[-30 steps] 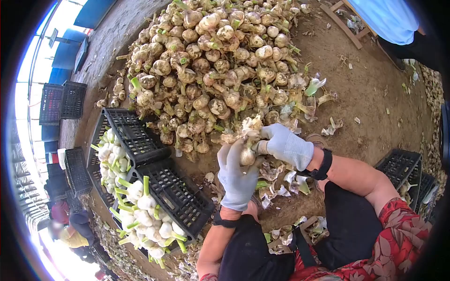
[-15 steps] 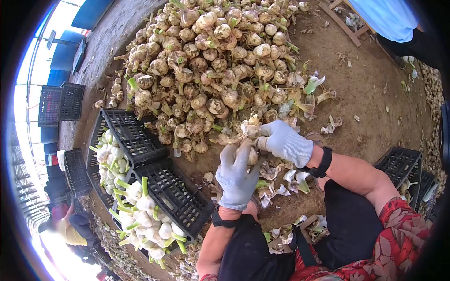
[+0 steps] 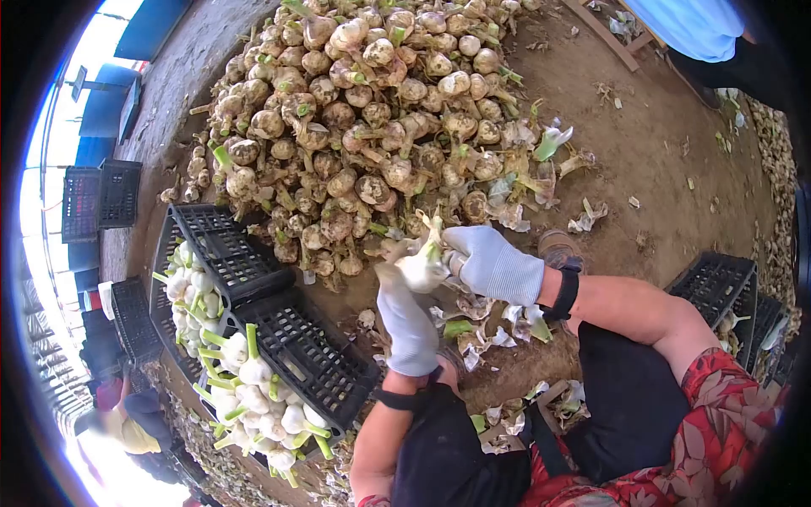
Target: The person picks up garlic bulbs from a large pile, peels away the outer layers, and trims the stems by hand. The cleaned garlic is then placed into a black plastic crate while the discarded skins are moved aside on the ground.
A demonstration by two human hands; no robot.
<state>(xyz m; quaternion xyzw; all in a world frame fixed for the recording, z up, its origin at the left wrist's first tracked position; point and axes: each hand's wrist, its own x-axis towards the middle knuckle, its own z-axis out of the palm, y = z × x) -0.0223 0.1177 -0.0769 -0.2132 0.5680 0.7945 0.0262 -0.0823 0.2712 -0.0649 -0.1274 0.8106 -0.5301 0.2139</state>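
Between my gloved hands is a garlic bulb, its white side showing and its stem pointing up. My left hand is closed around the bulb from the left, with its fingers blurred by motion. From the right, my right hand has its fingers curled against the bulb near the base of the stem. Just beyond both hands rises a heap of dirty, unpeeled garlic bulbs. Clean white garlic bulbs with trimmed green stems fill a black crate left of my left hand.
A second black crate of clean bulbs adjoins the first. Peeled skins litter the dirt floor by my feet. More crates stand at right and far left. Another person in light blue is at upper right, near a wooden frame.
The bulb between my hands now shows a clean white surface where brown, loose skin was. My left hand has shifted slightly left and turned; the view has moved a little.
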